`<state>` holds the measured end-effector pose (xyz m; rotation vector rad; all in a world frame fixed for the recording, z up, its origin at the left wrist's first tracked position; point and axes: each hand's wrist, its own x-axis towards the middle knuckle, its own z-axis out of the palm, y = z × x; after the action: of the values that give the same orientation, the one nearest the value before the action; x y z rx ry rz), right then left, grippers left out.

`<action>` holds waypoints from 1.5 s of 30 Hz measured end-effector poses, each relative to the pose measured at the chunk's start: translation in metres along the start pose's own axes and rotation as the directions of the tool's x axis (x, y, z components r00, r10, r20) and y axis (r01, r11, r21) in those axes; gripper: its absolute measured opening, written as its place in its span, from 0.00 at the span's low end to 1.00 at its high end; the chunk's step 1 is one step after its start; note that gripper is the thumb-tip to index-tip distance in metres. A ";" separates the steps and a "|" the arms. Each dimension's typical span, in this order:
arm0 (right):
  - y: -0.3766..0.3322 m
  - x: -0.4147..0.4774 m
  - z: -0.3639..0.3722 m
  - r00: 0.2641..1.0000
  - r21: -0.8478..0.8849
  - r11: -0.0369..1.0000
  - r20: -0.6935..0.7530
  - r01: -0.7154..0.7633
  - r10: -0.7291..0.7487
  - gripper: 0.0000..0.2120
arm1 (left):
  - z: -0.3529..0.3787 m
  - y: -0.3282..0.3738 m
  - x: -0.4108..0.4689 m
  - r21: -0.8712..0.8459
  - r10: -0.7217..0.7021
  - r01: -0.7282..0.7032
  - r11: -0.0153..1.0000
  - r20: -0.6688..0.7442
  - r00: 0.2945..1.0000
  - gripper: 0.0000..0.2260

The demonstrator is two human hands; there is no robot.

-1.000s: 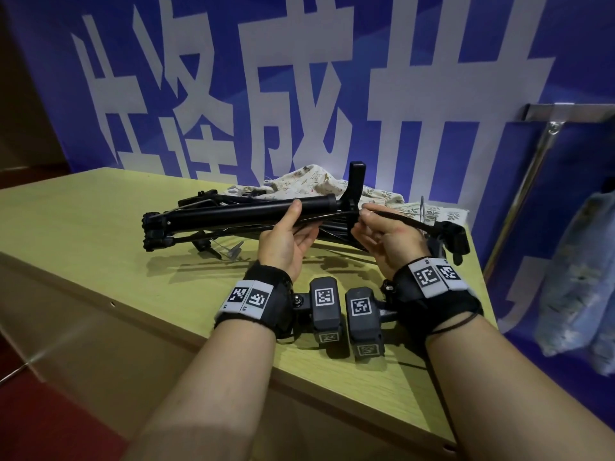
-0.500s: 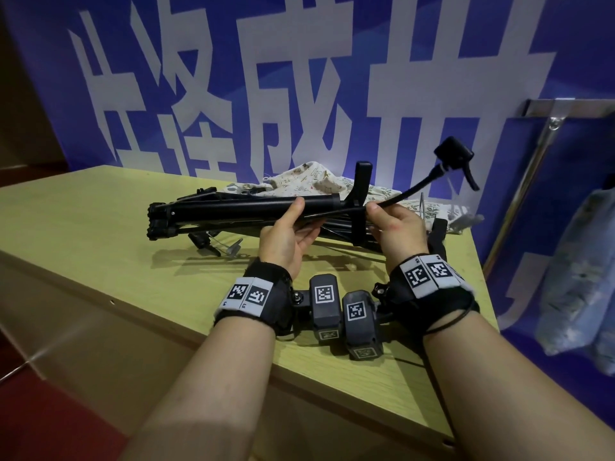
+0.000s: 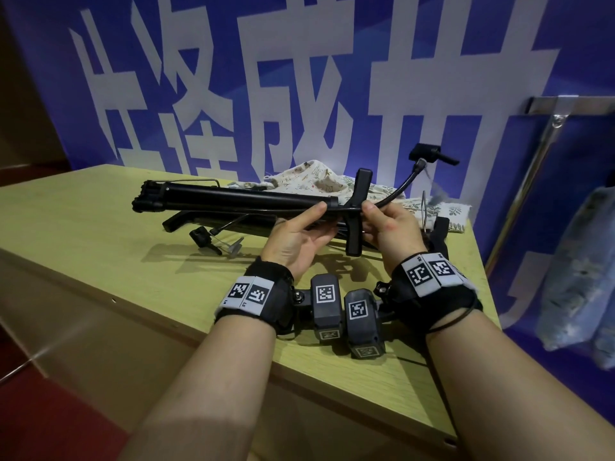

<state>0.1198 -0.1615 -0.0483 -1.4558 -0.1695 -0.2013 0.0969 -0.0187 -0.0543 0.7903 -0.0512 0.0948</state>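
Currently held: bicycle pump [image 3: 239, 199], above the table [image 3: 83, 227].
Left hand [image 3: 296, 241]: clasps barrel end; long axis runs left from its fingers.
Right hand [image 3: 392, 234]: pinches hose [image 3: 401, 190], which arcs up-right beyond its fingers.
Nearer hose: right hand.

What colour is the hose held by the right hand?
The hose is black; head view.

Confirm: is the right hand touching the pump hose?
Touching: the head view shows the right hand pinching the hose beside the T-handle.
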 end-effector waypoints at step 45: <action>-0.004 -0.003 0.001 0.960 0.268 0.937 0.225 -0.225 0.167 0.06 | -0.004 -0.001 0.003 0.000 0.020 -0.020 1.000 -0.012 1.000 0.33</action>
<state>0.1159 -0.1606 -0.0450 -1.1868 -0.2055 0.1315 0.0999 -0.0167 -0.0578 0.7887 -0.0481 0.1183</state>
